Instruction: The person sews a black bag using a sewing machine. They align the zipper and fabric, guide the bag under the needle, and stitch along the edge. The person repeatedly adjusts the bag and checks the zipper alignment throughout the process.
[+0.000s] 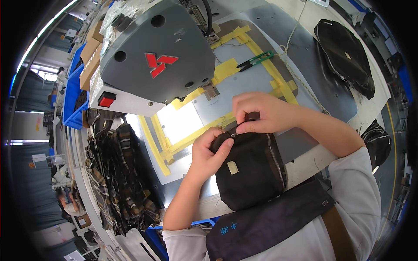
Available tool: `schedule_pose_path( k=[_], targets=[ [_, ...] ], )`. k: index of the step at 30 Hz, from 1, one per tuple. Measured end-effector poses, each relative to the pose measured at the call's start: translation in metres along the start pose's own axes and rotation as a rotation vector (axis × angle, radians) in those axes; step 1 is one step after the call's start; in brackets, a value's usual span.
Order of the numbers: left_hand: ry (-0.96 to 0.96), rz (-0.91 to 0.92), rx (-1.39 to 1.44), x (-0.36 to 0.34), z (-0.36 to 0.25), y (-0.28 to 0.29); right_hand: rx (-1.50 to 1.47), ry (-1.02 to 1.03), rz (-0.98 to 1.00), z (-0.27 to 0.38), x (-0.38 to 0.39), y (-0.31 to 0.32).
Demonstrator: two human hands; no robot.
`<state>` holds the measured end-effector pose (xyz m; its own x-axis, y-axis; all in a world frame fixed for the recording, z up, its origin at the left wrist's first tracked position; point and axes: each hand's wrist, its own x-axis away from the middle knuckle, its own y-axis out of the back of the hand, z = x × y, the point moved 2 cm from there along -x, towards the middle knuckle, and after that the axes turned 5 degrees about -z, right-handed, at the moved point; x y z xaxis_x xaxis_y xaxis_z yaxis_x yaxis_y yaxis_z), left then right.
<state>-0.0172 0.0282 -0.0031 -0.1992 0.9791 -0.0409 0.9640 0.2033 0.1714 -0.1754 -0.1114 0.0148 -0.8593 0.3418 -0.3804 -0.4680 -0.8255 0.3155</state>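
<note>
A dark brown fabric pouch [250, 174] with a zip down its right side and a small pale label lies at the table's front edge, against my apron. My left hand [210, 152] pinches the pouch's upper left edge between thumb and fingers, beside a small metal piece, perhaps a zip end. Just right of it, my right hand [261, 114] grips the same upper edge, fingers curled and thumb pressed down. Fabric between the two hands is partly hidden by the fingers.
A grey sewing machine head [159, 52] overhangs the taped plate. Green-handled thread snips [256, 60] lie on it. Plaid fabric pieces [119, 178] are heaped at left, near a blue bin [75, 98]. Another dark pouch [346, 56] rests at far right; a cord [300, 76] crosses the table.
</note>
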Motion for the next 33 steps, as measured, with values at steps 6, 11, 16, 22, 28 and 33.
schedule_pose_path(
  k=[6, 11, 16, 22, 28, 33],
  targets=[
    [0.04, 0.055, 0.065, 0.002, 0.004, 0.002, 0.062, 0.115, 0.012, -0.011, 0.0, 0.006],
    [0.095, -0.072, 0.092, -0.002, 0.009, 0.007, -0.027, -0.128, -0.039, -0.016, 0.0, 0.002],
    [0.12, -0.616, 0.514, -0.006, -0.001, 0.025, -0.122, -0.416, -0.15, -0.009, 0.02, -0.021],
    [0.087, -0.76, 0.158, 0.052, -0.017, 0.042, 0.142, -0.634, -0.077, -0.012, 0.04, 0.016],
    [-0.269, -0.568, -0.476, 0.062, -0.037, 0.057, 0.184, -0.504, 0.069, -0.022, 0.021, 0.062],
    [-0.17, -0.112, -0.602, 0.001, -0.046, 0.003, -0.058, -0.448, 0.248, 0.008, -0.03, 0.004]
  ],
)
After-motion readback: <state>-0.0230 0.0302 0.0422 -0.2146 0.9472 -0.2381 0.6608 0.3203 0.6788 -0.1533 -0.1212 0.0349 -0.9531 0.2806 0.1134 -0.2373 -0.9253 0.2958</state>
